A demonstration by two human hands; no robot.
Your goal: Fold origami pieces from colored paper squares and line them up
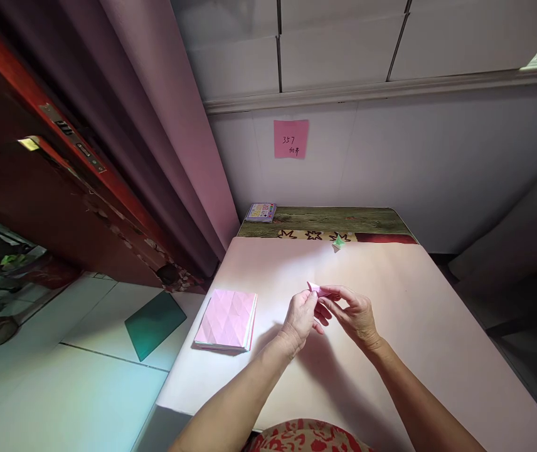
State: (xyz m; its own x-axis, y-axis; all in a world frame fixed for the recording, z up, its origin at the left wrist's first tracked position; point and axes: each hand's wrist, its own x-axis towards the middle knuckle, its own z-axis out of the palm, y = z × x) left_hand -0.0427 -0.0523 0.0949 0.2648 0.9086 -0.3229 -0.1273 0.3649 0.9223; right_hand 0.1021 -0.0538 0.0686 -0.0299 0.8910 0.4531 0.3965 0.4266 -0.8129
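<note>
Both hands meet above the middle of the pale pink table (414,351). My left hand (300,317) and my right hand (352,312) pinch a small folded piece of pink paper (317,289) between their fingertips, held just above the tabletop. A stack of pink patterned paper sheets (227,318) lies to the left of my left hand, near the table's left edge. A small green folded paper figure (339,242) sits at the far end of the table.
A pack of coloured paper (261,212) lies on a wooden surface (344,221) behind the table. A pink note (290,139) is stuck on the wall. A green sheet (154,322) lies on the tiled floor at left. A red door (37,188) stands at left.
</note>
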